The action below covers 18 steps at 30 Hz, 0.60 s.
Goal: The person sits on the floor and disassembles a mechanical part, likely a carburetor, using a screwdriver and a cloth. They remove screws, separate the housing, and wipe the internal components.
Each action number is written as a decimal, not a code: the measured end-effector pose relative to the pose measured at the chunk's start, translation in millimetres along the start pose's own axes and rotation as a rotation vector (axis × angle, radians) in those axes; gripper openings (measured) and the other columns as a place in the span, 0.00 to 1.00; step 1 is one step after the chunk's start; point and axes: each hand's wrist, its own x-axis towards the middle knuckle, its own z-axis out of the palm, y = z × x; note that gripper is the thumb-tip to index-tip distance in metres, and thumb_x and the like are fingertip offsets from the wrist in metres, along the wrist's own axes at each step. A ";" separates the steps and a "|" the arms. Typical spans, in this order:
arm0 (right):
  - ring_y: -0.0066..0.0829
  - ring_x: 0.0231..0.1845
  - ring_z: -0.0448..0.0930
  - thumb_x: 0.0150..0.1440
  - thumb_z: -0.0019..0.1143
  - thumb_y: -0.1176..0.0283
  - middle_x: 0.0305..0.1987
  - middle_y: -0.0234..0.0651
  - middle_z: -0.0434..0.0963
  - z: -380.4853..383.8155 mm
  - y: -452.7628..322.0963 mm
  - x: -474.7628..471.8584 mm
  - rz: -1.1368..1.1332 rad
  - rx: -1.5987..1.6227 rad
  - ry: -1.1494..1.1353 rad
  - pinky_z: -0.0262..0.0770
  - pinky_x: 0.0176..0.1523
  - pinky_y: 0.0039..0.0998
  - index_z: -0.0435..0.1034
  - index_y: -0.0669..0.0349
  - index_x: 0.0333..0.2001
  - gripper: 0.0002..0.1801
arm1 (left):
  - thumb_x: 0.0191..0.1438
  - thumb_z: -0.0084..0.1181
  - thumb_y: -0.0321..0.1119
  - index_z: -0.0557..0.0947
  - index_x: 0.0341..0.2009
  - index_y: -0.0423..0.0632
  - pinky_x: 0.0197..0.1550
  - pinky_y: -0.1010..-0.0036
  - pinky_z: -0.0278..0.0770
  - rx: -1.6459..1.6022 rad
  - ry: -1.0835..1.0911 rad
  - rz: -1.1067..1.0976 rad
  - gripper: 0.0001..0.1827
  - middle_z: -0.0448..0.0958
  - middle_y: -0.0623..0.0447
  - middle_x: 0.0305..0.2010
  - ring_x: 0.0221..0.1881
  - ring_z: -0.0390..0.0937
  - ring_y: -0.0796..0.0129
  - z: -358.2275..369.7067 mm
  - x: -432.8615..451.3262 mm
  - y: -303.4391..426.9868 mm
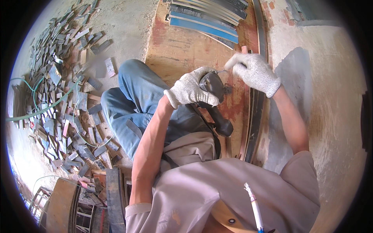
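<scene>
My left hand (189,87), in a white knitted glove, grips a dark handheld power tool (214,84) with a rounded housing. A black handle-like part (217,116) of it slants down past my lap to a bulbous end. From the top of the housing a thin metal rod (221,71) sticks out to the right. Close to that rod is my gloved right hand (252,70), its fingers bent and blurred. Whether they touch or pinch the rod I cannot tell. Both hands are above the edge of a stained plywood board (183,55), beside my blue-trousered legs (140,78).
Blue and dark wooden strips (204,29) lie stacked across the board's far end. Many small offcuts (64,110) litter the floor at left, with a green hose (43,115) over them. Boards (62,204) stand at lower left. A plastered wall (329,87) rises at right.
</scene>
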 end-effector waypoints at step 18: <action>0.39 0.54 0.81 0.59 0.68 0.71 0.50 0.32 0.85 52.8 60.6 23.4 -0.729 -0.470 0.386 0.78 0.59 0.42 0.82 0.55 0.50 0.14 | 0.34 0.90 0.59 0.78 0.69 0.47 0.65 0.63 0.78 0.014 -0.007 -0.024 0.59 0.85 0.47 0.58 0.61 0.82 0.60 0.5 -0.2 0.1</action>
